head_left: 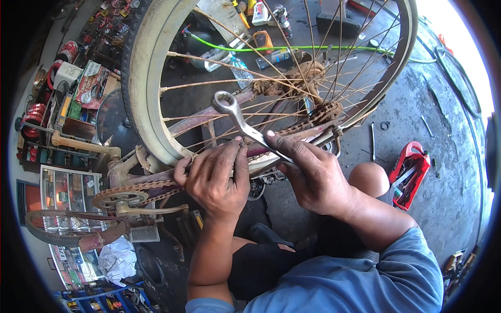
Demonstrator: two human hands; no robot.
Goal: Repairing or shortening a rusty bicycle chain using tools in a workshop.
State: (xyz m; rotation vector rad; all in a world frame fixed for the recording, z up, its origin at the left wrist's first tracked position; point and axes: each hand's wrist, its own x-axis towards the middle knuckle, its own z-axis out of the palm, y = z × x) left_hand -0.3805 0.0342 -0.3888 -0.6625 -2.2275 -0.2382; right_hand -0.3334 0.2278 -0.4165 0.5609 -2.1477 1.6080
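A shiny ring spanner slants above the bicycle, its ring end up and left. My right hand is closed on the spanner's lower shaft, thumb on top. The spanner's far end is hidden by that hand. My left hand curls over a worn purple frame tube of the bicycle, just left of the spanner. Beyond both hands stands the large spoked wheel, with a rusty hub. A rusty chain and chainring lie left of my left hand.
On the dark floor to the right are an open red tool case and a loose metal tool. A green hose runs behind the wheel near a plastic bottle. Shelves of parts and a smaller wheel are at left.
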